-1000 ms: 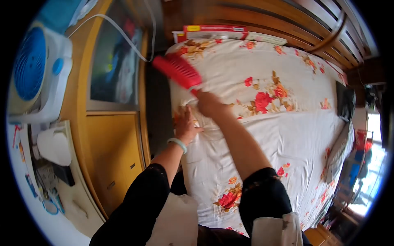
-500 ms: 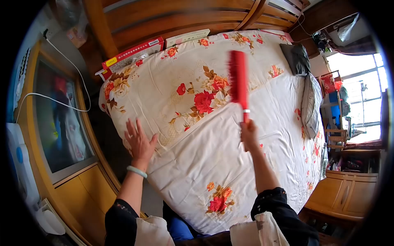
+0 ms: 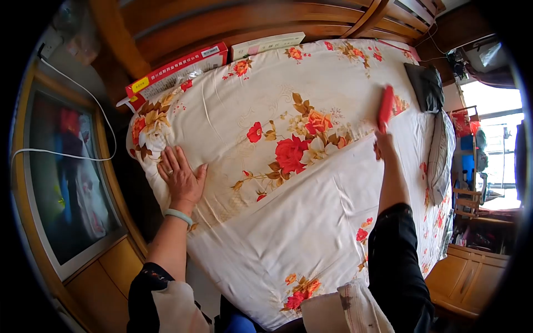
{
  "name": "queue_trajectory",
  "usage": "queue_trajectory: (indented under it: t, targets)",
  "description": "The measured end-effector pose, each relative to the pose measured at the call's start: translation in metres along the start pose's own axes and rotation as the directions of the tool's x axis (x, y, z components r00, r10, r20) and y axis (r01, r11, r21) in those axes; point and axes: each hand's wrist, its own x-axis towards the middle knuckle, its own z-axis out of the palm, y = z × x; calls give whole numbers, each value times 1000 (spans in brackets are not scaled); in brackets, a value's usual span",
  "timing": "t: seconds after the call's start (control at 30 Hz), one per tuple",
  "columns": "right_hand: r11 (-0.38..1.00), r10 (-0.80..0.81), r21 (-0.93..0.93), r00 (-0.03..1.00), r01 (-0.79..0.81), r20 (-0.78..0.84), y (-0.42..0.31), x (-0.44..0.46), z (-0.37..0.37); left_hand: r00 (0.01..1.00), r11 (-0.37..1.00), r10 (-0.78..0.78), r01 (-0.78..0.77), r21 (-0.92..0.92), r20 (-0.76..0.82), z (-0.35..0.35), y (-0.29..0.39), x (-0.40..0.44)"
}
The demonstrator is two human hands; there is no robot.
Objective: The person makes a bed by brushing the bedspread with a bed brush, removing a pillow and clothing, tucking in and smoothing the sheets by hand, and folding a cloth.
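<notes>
My right hand (image 3: 384, 146) is closed around the handle of a red bed brush (image 3: 385, 109), out over the right part of the bed. The brush is slightly blurred, and whether its bristles touch the cloth I cannot tell. My left hand (image 3: 182, 178), with a pale bangle at the wrist, lies with fingers spread on the left edge of the bed sheet (image 3: 288, 216). That sheet is cream with red and orange flowers. It shows creases in its lower half and a diagonal fold line across the middle.
Along the wooden headboard (image 3: 233, 30) stand a red box (image 3: 180, 69) and a pale box (image 3: 266, 45). A dark pillow (image 3: 425, 87) and a grey striped pillow (image 3: 441, 158) lie at the right. A glass-fronted cabinet (image 3: 72, 183) with a white cable (image 3: 66, 155) is at the left.
The brush in my right hand has moved right and tilted. My left hand has come down onto the sheet's left edge. The view has shifted slightly.
</notes>
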Motion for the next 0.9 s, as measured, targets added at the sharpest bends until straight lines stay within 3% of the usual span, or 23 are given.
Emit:
queue_trajectory:
  t: [0.1,0.2,0.27,0.33,0.5,0.6,0.7,0.73,0.8,0.87,0.9]
  targets:
    - [969,-171,-141,964,202,205,-101,-5,79,999,1000,29,-29,-7,-40,1,2,-1]
    - [873,-302,-278,891,401,338,-122,-31,113,1000,999,17,-17,-50,-4,0,4,-2]
    - [864,-297,-295,887,407,353,-121,-59,95,1000,999,3,-3,-35,13,-1,3,0]
    - [820,-277,-331,829,468,486,-115,-82,64,1000,1000,4,-3,-30,5,-2,0,-3]
    - [939,-75,-185,696,290,714,-129,-166,-20,1000,999,19,-20,-28,-18,-2,3,-1]
    - [973,-208,60,739,222,640,-101,-162,-39,999,998,25,-26,-56,-23,-4,3,-1]
    - [958,-284,35,921,285,268,-73,-115,-29,1000,998,10,-11,-67,-6,-5,3,-1]
    - [962,-251,-78,959,262,127,-67,-96,-16,1000,998,-6,5,-56,-2,-5,4,-1]
    - [979,-110,-157,988,126,110,-61,-65,21,1000,995,5,-5,-98,-1,-6,3,-1]
    - [958,-90,-243,963,154,255,-65,-97,85,1000,996,-14,13,-92,-3,-5,1,-1]
    - [939,-159,-234,922,251,352,-76,-146,111,1000,995,-4,3,-102,-6,-4,0,-1]
